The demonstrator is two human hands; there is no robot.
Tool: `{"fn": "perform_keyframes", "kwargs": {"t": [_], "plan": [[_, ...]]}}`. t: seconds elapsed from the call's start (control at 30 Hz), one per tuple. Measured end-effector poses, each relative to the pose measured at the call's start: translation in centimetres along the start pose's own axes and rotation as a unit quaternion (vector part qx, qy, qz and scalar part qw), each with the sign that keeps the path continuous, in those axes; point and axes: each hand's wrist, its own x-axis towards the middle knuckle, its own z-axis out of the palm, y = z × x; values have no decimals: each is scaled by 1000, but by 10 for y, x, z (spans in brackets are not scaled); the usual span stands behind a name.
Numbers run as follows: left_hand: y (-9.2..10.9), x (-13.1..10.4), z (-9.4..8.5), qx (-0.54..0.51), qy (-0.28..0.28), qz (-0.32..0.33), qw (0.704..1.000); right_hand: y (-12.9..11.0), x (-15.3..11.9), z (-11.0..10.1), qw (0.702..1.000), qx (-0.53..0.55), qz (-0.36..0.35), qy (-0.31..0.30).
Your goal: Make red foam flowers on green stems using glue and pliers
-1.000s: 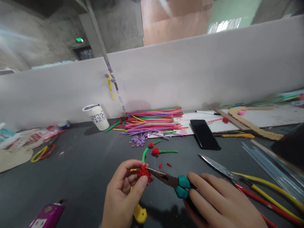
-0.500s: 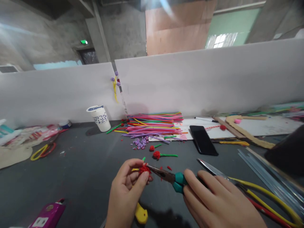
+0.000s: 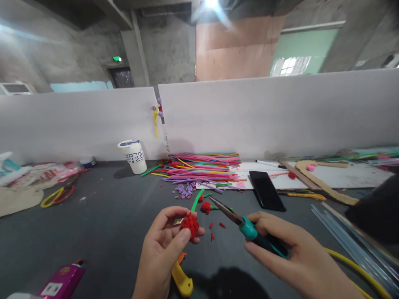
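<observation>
Between the fingers and thumb of my left hand point(image 3: 166, 247) is a red fuzzy flower head point(image 3: 190, 225), with a green stem point(image 3: 197, 200) pointing up behind it. My right hand point(image 3: 289, 251) is closed around long-nose pliers point(image 3: 249, 228) with teal and black handles. The pliers' tips point up and left, apart from the flower head. Small red pieces point(image 3: 222, 225) lie on the dark table between the hands. Beyond them is a finished-looking red flower point(image 3: 205, 207) with a green stem. A yellow-handled tool point(image 3: 182, 282) is partly hidden beside my left hand.
Colourful fuzzy sticks point(image 3: 202, 167) and purple bits point(image 3: 185, 190) lie at the back, right of a paper cup point(image 3: 134, 157). A black phone point(image 3: 267, 190) is at right, near large scissors with yellow handles point(image 3: 352, 265). A purple box point(image 3: 64, 281) sits front left.
The pliers have come away from the red flower head and tilted upward. My left hand has turned the flower head, showing more of its front and green stem. The view has shifted slightly.
</observation>
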Motion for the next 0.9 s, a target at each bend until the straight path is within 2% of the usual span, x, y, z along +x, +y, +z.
{"fn": "perform_keyframes", "kwargs": {"t": [0.07, 0.17, 0.27, 0.4, 0.47, 0.6, 0.9], "plan": [[0, 0, 0, -2, 0, 3, 1000, 2, 4, 4, 993, 103, 41, -52], [1, 2, 0, -10, 4, 7, 1000, 4, 8, 10, 978, 183, 33, -95], [1, 4, -1, -25, 4, -14, 1000, 3, 9, 11, 988, 122, -4, -94], [0, 6, -1, -49, 0, -42, 998, 3, 9, 9, 996, 4, -81, -23], [0, 6, 0, -66, -3, -45, 997, 5, 7, 9, 994, -31, -105, -14], [-1, 5, 0, -80, 8, -26, 996, 10, 3, 12, 991, -68, -114, -26], [-1, 5, -2, -55, 9, -5, 998, 9, 0, 10, 990, -71, -120, -37]]}}
